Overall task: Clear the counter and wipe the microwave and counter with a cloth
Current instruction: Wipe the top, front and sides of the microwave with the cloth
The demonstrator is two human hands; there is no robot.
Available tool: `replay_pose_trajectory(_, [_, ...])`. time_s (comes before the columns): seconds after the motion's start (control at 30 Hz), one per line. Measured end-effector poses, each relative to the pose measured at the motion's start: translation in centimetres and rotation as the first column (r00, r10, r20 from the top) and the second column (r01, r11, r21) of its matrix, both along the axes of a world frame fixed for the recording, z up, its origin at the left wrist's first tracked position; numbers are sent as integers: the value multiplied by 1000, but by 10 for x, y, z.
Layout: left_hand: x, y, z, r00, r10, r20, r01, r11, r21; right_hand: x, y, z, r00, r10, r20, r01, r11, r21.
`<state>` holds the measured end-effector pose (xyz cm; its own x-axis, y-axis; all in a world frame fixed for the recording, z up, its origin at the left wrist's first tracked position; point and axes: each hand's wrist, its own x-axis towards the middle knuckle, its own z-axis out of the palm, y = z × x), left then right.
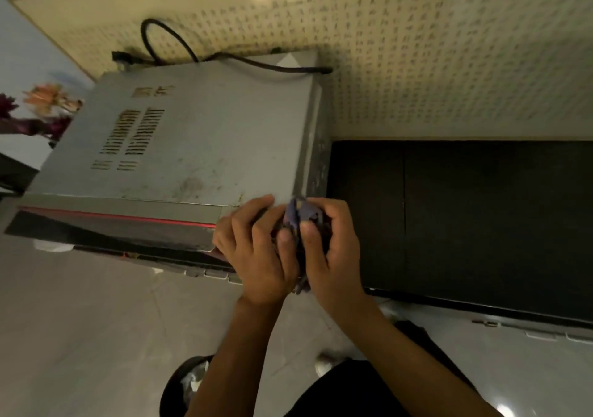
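A grey microwave stands on the black counter, its top stained and dusty, with vent slots at the left. A purple cloth is bunched up between both hands at the microwave's front right corner. My left hand grips the cloth from the left, fingers curled over it. From the right, my right hand grips the same cloth, thumb on its front. Most of the cloth is hidden by my fingers.
A black power cable loops behind the microwave against the patterned wall tiles. Artificial flowers stand left of the microwave. Below are a grey tiled floor and a dark bin with crumpled paper.
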<state>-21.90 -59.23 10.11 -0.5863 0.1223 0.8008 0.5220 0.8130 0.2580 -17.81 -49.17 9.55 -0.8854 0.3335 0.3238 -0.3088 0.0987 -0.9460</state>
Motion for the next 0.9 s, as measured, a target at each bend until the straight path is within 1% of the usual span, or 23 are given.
replay_pose_trajectory(0.03, [-1, 0, -2, 1000, -6, -19, 6, 1000, 12, 1, -3, -6, 1000, -14, 17, 14, 1000, 14])
replay_pose_trajectory(0.07, [-2, 0, -2, 999, -15, -33, 16, 1000, 25, 3, -6, -17, 998, -14, 67, 13, 1000, 5])
replay_pose_trajectory(0.13, [-3, 1, -4, 999, -34, -41, 36, 999, 33, 7, -11, -38, 975, 7, 224, 11, 997, -82])
replay_pose_trajectory(0.23, [-5, 1, -7, 998, -47, -46, 49, 998, 38, 9, -13, -67, 874, 73, 481, 44, 972, -229])
replay_pose_trajectory(0.27, [-5, 1, -7, 998, -50, -47, 52, 998, 39, 7, -13, -77, 826, 89, 557, 51, 972, -230])
replay_pose_trajectory(0.33, [-6, 1, -8, 997, -54, -52, 56, 998, 38, 2, -9, -99, 725, 57, 687, 24, 994, -108])
replay_pose_trajectory(0.37, [-6, 1, -9, 997, -56, -53, 58, 998, 39, 0, -6, -105, 683, 40, 730, 26, 997, -79])
replay_pose_trajectory(0.4, [-6, 1, -9, 997, -56, -51, 58, 997, 42, -2, -5, -107, 658, 40, 752, 35, 996, -84])
replay_pose_trajectory(0.43, [-6, 1, -9, 997, -55, -50, 57, 997, 44, -3, -4, -105, 657, 45, 753, 50, 994, -102])
replay_pose_trajectory(0.47, [-6, 1, -10, 997, -52, -52, 54, 998, 44, -2, -4, -98, 677, 46, 735, 67, 990, -124])
replay_pose_trajectory(0.5, [-6, 1, -10, 997, -48, -55, 50, 998, 43, -1, -5, -90, 718, 45, 694, 83, 985, -150])
replay_pose_trajectory(0.57, [-8, 2, -11, 997, -35, -71, 38, 998, 44, 2, -8, -64, 835, 21, 550, 86, 982, -168])
replay_pose_trajectory(0.63, [-10, 4, -12, 996, -20, -82, 24, 998, 51, 3, -9, -35, 937, -12, 348, 60, 990, -127])
replay_pose_trajectory(0.67, [-10, 5, -12, 996, -12, -88, 17, 998, 55, 3, -8, -26, 967, -18, 254, 45, 994, -100])
replay_pose_trajectory(0.7, [-10, 6, -12, 996, -7, -94, 12, 998, 59, 3, -8, -23, 981, -21, 194, 36, 996, -76])
replay_pose_trajectory(0.73, [-10, 5, -13, 995, -5, -101, 11, 998, 60, 2, -8, -26, 984, -16, 178, 27, 998, -59])
replay_pose_trajectory(0.77, [-10, 5, -14, 994, -5, -107, 12, 998, 60, 2, -8, -33, 978, -6, 207, 18, 998, -56])
replay_pose_trajectory(0.8, [-10, 5, -16, 994, -5, -111, 12, 998, 62, 2, -7, -43, 962, 6, 275, 15, 997, -73])
replay_pose_trajectory(0.87, [-11, 6, -16, 993, -3, -118, 11, 998, 69, 3, -3, -62, 884, 74, 461, -23, 993, -115])
replay_pose_trajectory(0.9, [-11, 7, -16, 992, -1, -124, 10, 997, 71, 3, 3, -68, 828, 104, 551, -65, 994, -90])
